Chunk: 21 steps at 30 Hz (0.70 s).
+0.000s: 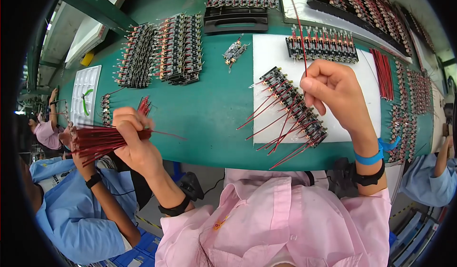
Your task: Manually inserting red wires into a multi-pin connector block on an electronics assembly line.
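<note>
My left hand (138, 145) is closed around a bundle of thin red wires (100, 141), fanned out to the left, with one wire sticking out to the right. In my right hand (338, 91), thumb and fingers pinch a single red wire (300, 26), which points up and away. That hand is over the right side of a slanted row of small black circuit boards (297, 107) on a white foam pad (359, 110). Several red wires stick out from the row toward the lower left. Whether the pinched wire touches a board is hidden by my fingers.
Another board row (323, 45) lies at the pad's far edge. Stacked board rows (181, 48) and a single board (235, 52) sit on the green table (209, 105). Loose red wires (382, 74) lie right, a white tray (76, 93) left. A co-worker in blue (81, 214) sits close at left.
</note>
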Each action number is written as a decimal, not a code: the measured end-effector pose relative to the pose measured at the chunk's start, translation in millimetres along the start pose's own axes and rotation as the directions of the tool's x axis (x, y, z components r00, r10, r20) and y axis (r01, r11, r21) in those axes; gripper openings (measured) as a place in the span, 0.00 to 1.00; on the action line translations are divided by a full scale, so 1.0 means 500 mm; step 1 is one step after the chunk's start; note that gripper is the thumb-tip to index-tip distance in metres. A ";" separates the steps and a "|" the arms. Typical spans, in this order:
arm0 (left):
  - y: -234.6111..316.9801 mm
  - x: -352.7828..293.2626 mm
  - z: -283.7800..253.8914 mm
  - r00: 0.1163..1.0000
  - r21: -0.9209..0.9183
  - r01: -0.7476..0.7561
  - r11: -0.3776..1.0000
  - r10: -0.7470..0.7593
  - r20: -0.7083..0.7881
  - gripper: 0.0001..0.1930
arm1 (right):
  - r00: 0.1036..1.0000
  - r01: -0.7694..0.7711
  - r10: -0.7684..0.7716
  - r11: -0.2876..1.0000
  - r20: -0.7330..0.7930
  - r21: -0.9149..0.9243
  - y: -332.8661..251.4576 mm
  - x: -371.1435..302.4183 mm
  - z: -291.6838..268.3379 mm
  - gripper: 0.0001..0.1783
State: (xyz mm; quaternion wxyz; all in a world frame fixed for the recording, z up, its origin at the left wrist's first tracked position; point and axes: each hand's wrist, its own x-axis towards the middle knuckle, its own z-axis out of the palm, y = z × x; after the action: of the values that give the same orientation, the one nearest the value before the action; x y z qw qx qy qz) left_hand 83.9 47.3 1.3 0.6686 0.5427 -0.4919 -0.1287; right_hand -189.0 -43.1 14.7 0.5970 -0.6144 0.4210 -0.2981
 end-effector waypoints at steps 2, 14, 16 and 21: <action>0.003 -0.005 0.036 0.990 -0.183 0.018 0.983 -0.043 -0.133 0.15 | 1.000 0.002 -0.002 1.000 -0.016 -0.001 0.014 0.007 -0.003 0.07; -0.119 -0.116 0.065 0.975 -0.067 0.220 0.973 -0.217 0.054 0.17 | 1.000 0.015 -0.013 0.997 -0.023 0.080 0.035 0.028 -0.004 0.06; -0.115 -0.107 0.057 0.970 -0.122 0.241 0.963 -0.234 0.068 0.15 | 0.999 0.031 -0.027 0.993 -0.035 0.116 0.036 0.029 0.003 0.06; -0.039 -0.071 0.096 0.911 -0.183 0.386 0.904 -0.342 0.231 0.08 | 1.000 0.025 -0.024 0.991 -0.014 0.128 0.027 0.033 0.028 0.06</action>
State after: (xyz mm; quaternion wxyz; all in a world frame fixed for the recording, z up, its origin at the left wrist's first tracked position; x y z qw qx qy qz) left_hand 35.3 36.3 -37.4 0.6385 0.5309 -0.4265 -0.3586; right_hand -171.2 -49.8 -2.4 0.6289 -0.5781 0.3970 -0.3356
